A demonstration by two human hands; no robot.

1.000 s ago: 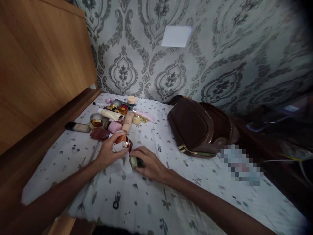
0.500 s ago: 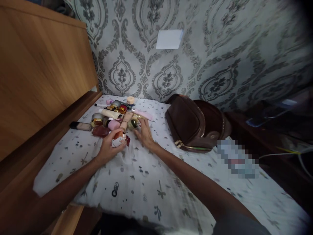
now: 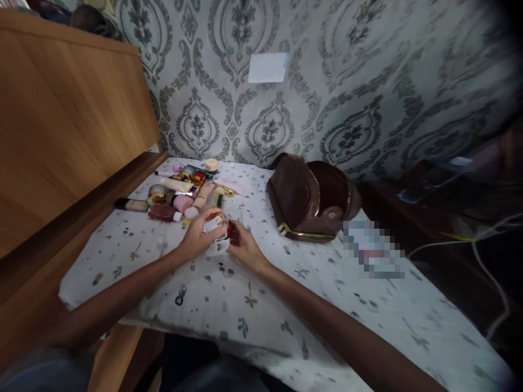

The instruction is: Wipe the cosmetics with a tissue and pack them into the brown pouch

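My left hand point(image 3: 193, 239) is closed around a crumpled white tissue point(image 3: 213, 224), with something orange showing at its top. My right hand point(image 3: 250, 248) grips the right side of a glossy dark red container point(image 3: 234, 233), which touches the tissue; fingers and tissue hide much of its shape. Just beyond both hands lies a cluster of cosmetics. Among them are a beige tube point(image 3: 203, 195), a pink rounded item point(image 3: 182, 203), a reddish-brown bottle point(image 3: 162, 212) with a white cap, a cream tube point(image 3: 176, 185) and a gold-banded jar point(image 3: 157, 195).
A brown leather bag point(image 3: 292, 198) stands unzipped on the right of the patterned white cloth point(image 3: 212, 310). Beside it lies a pixelated flat item point(image 3: 373, 247). A wooden cabinet point(image 3: 73, 130) borders the left, and patterned wallpaper point(image 3: 229, 92) is behind. Cables point(image 3: 494, 272) hang at the right.
My right hand has left the greenish jar among the cosmetics and come nearer, taking hold of the dark red container beside my left hand. The view has shifted slightly right.
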